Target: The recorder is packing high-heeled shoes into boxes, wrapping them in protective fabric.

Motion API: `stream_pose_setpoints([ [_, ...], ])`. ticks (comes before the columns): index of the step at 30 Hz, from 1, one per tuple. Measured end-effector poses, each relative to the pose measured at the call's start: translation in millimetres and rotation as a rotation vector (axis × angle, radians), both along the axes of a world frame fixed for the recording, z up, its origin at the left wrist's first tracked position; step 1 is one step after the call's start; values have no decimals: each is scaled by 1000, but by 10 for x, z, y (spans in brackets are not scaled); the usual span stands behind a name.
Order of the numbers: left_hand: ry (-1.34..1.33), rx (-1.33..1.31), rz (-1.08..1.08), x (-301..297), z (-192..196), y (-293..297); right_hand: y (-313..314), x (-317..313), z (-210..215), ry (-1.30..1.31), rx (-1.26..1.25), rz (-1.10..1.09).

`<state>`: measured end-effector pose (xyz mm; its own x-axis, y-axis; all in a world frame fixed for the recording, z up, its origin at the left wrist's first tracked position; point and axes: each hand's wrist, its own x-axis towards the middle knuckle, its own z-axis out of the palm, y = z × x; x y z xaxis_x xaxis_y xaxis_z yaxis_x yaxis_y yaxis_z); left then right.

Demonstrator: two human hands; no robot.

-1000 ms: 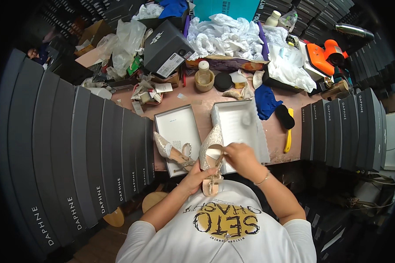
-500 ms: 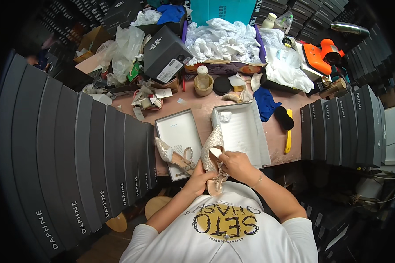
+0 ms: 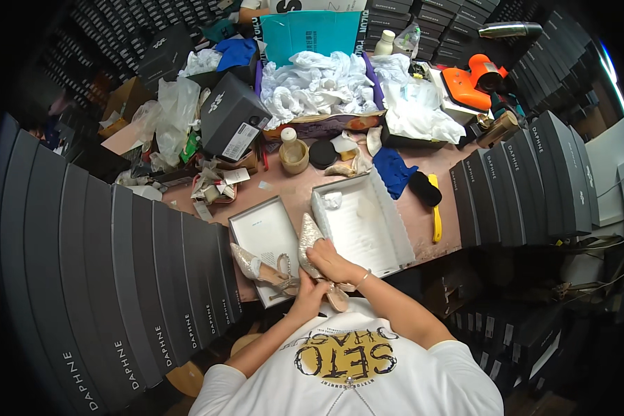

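A glittery pale pointed-toe slingback shoe [image 3: 307,232] is tilted over the near edge of the table, toe pointing away from me. My left hand [image 3: 310,298] is closed around its heel end, near the straps. My right hand [image 3: 331,263] reaches over the shoe's opening, its fingers hidden inside toward the toe. No white piece shows at those fingers. The matching shoe [image 3: 245,259], with white filling at its opening, lies on its side in a shallow white-lined box part [image 3: 265,216] to the left. Another white-lined open box [image 3: 388,260], holding a small paper wad [image 3: 331,201], stands to the right.
Grey shoeboxes stand in rows at left [image 3: 76,277] and right [image 3: 516,187]. Behind are a bin of crumpled white paper [image 3: 319,87], a bottle in a jar [image 3: 294,154], a blue cloth [image 3: 395,170], a yellow-handled black brush [image 3: 425,188] and an orange tool [image 3: 468,89].
The white piece that my right fingers held at the shoe's opening is out of sight, and those fingers are deeper in the shoe. The whole view has shifted; a person's arm shows at the back.
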<state>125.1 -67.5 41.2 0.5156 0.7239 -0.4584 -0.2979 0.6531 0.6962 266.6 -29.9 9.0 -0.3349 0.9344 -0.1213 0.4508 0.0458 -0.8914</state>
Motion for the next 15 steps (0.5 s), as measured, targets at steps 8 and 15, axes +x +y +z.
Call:
stream_pose_setpoints([
  [8,-35,-150,154,-170,119,618,-198,-204,616,-134,17,12],
  [15,162,-254,112,-259,-514,862,-99,-336,280,-145,-99,211],
])
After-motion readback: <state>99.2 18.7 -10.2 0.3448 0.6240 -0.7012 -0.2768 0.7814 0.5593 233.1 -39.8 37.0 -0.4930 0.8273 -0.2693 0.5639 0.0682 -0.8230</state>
